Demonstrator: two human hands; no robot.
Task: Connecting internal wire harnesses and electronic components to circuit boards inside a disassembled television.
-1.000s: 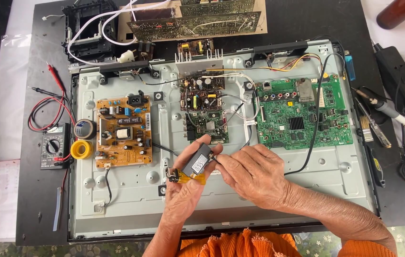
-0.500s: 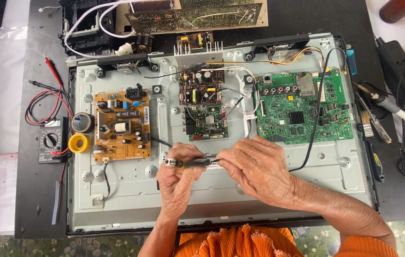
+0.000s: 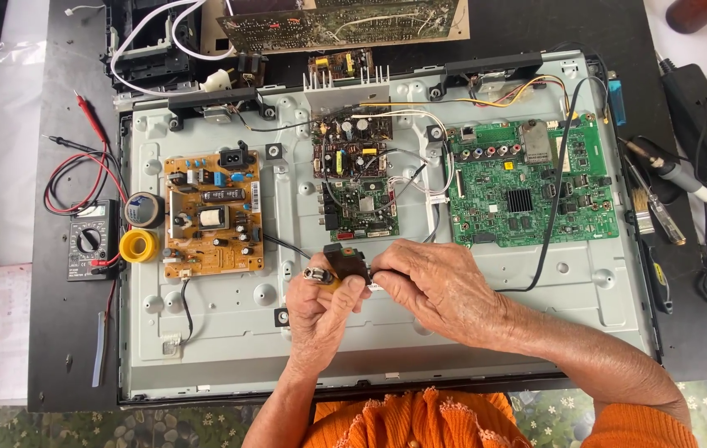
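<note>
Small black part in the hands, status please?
Left hand and right hand both pinch the small black boxy part over the grey metal panel. Black cable beside the right hand. Nothing blocking.

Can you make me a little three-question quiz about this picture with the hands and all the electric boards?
1. True or false: both hands are on the small black part.
2. What colour is the large board on the right side of the metal panel? A) green B) purple C) white
3. Which round thing lies just below the dark tape roll, beside the multimeter?

Key
1. True: the left hand grips it from below, the right hand's fingers pinch it from the side.
2. A, green.
3. The yellow roll.
</note>
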